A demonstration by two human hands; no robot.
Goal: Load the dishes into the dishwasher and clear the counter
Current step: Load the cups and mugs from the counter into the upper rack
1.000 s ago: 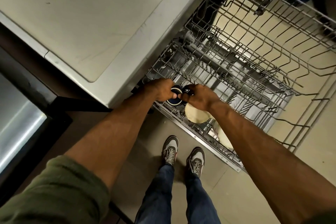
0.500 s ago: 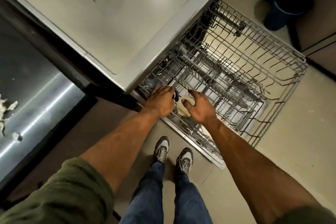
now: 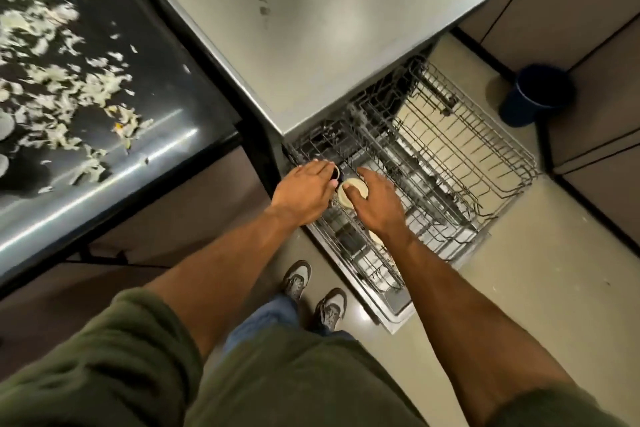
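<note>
Two hands at work: both reach down together into the near left corner of the pulled-out dishwasher rack, centre of frame.
Counter: dark worktop, upper left of frame, strewn with pale scraps; judged not yet cleared, so that half of the task remains.
Dishwasher top: grey panel, upper centre, overhanging the back of the rack; it limits how far in the hands can reach.
Left hand: the left hand, centre of frame, lies over a small dark dish with a pale rim; fingers bent down over it, contact hidden, so whether it grips cannot be told. Judged to be steadying that dish while its neighbour is seated.
Right hand: the right hand, just right of the left, fingers curled over the edge of a pale round dish, holding it on edge among the wires. Held upright, presumably so that it slots between the prongs.
Dishes' place: both at the rack's near left corner, touching or nearly so; another pale piece shows under the right wrist, lower in the rack.
Rack: the rest of it, centre right, holds nothing visible.
Obstruction: upright wire prongs crowd the dishes; the two hands almost meet.
Bin: dark blue bin on the floor, upper right, well apart.
</note>
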